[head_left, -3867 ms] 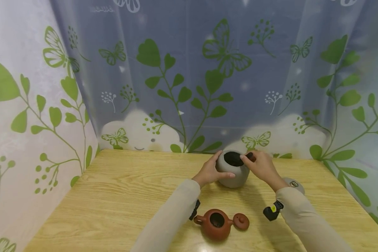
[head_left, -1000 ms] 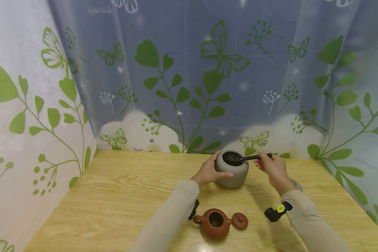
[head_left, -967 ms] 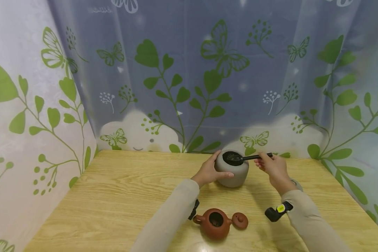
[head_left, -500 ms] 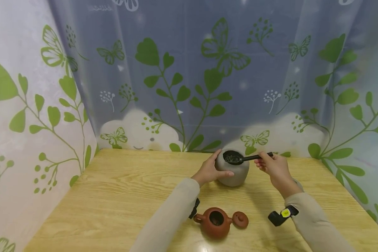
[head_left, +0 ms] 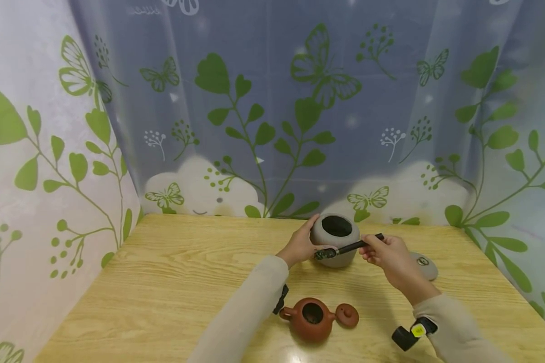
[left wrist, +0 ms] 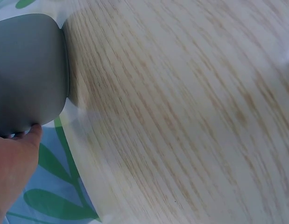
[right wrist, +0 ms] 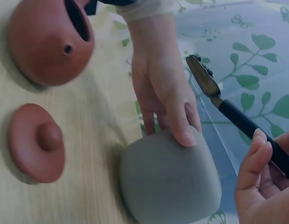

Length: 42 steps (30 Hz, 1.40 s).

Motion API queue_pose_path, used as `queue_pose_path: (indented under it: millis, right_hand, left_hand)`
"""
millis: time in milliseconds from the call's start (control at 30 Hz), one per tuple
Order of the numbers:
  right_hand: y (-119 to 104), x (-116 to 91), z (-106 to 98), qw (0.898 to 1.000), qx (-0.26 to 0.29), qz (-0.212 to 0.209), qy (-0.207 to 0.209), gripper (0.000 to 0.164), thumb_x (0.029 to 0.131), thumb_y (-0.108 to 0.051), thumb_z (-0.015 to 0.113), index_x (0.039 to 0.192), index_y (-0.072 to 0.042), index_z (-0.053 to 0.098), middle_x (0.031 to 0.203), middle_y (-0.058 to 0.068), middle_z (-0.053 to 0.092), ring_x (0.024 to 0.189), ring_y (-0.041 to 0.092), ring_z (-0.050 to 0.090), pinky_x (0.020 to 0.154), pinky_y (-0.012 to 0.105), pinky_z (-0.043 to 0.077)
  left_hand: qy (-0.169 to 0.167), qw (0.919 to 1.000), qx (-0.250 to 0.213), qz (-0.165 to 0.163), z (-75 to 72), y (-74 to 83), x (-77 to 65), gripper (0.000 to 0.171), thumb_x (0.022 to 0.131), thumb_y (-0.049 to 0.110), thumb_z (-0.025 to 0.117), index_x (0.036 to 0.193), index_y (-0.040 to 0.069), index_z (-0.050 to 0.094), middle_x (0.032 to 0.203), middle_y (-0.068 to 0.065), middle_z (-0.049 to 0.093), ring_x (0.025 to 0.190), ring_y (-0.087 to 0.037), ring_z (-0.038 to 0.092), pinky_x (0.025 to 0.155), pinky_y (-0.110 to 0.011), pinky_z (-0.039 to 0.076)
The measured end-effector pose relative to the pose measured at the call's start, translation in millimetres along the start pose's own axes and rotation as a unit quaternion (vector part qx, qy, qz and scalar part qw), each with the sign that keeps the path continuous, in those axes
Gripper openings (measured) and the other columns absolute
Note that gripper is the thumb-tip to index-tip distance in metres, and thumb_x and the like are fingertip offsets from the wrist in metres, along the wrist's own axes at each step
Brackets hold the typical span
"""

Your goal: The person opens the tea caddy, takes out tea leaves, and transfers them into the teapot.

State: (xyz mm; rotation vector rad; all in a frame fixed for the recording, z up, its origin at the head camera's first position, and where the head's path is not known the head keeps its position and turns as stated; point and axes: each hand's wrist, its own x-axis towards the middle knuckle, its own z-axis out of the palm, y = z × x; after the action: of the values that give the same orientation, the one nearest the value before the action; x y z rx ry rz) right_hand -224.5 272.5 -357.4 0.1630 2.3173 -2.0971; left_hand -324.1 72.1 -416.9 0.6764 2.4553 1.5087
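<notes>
A round grey jar (head_left: 332, 241) with a dark open mouth stands toward the back of the table. My left hand (head_left: 298, 247) grips its left side, thumb in front; the left wrist view shows that hand (left wrist: 16, 161) against the jar wall (left wrist: 30, 70). Between thumb and fingers, my right hand (head_left: 392, 259) pinches the black handle of a tea scoop (right wrist: 240, 119). Dark tea leaves (head_left: 324, 253) lie in its bowl, held in front of the jar. Nearer me sits a reddish-brown clay teapot (head_left: 311, 333), uncovered, with dark bits inside.
The teapot's lid (head_left: 347, 315) lies on the table by the spout. A grey jar lid (head_left: 424, 267) with a ring lies right of the jar, partly behind my right forearm. Printed curtain (head_left: 272, 101) surrounds the wooden table (head_left: 186, 262) at the back and sides.
The scoop has come out of the jar's mouth with tea leaves, moving toward me and down to the jar's front. My left hand keeps its hold on the jar.
</notes>
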Motion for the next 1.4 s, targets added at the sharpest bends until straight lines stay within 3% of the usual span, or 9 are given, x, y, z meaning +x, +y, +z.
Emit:
queue_pose_path:
  millis: [133, 367, 633, 1100, 1400]
  right_hand:
    - [3.7, -8.8, 5.2, 0.999, -0.020, -0.002, -0.030, 0.023, 0.101, -0.018, 0.048, 0.095, 0.000, 0.061, 0.071, -0.001, 0.062, 0.065, 0.008, 0.058, 0.062, 0.021, 0.051]
    - [16.0, -17.7, 9.4, 0.995, -0.023, -0.017, -0.100, 0.023, 0.099, -0.020, 0.055, 0.083, -0.007, 0.064, 0.068, -0.001, 0.062, 0.062, 0.009, 0.057, 0.060, 0.022, 0.051]
    - [27.4, -21.9, 11.3, 0.983, -0.060, -0.034, -0.168, 0.025, 0.098, -0.019, 0.055, 0.078, -0.006, 0.063, 0.068, -0.003, 0.063, 0.060, 0.008, 0.056, 0.059, 0.025, 0.051]
    - [26.2, -25.3, 16.7, 0.974, -0.128, -0.080, -0.168, 0.028, 0.095, -0.016, 0.060, 0.090, 0.011, 0.065, 0.067, 0.002, 0.064, 0.057, 0.008, 0.056, 0.054, 0.024, 0.050]
    - [19.9, -30.4, 20.6, 0.963, -0.197, -0.108, -0.150, 0.027, 0.095, -0.020, 0.061, 0.091, 0.005, 0.068, 0.070, 0.010, 0.065, 0.058, 0.013, 0.058, 0.055, 0.029, 0.053]
  left_hand:
    - [0.001, 1.0000, -0.006, 0.004, 0.1, -2.5, -0.4, 0.102, 0.077, 0.037, 0.081, 0.155, 0.023, 0.017, 0.155, -0.006, 0.029, 0.139, -0.028, 0.034, 0.109, -0.048, 0.034]
    - [0.004, 0.9999, -0.011, 0.005, 0.4, -3.1, 0.0, 0.104, 0.075, 0.039, 0.082, 0.155, 0.023, 0.018, 0.154, -0.006, 0.031, 0.138, -0.029, 0.035, 0.109, -0.049, 0.033]
    - [0.001, 0.9999, -0.014, 0.007, 0.1, -4.2, -0.1, 0.105, 0.075, 0.039, 0.083, 0.155, 0.022, 0.018, 0.155, -0.006, 0.030, 0.139, -0.029, 0.034, 0.110, -0.049, 0.032]
    - [0.002, 0.9999, -0.015, 0.001, -0.6, -3.5, 0.1, 0.105, 0.074, 0.039, 0.083, 0.155, 0.024, 0.018, 0.155, -0.004, 0.031, 0.139, -0.027, 0.035, 0.110, -0.047, 0.033]
    - [0.002, 0.9998, -0.016, 0.007, -0.9, -3.4, -0.8, 0.104, 0.075, 0.039, 0.082, 0.155, 0.023, 0.017, 0.154, -0.006, 0.031, 0.138, -0.029, 0.035, 0.109, -0.049, 0.033]
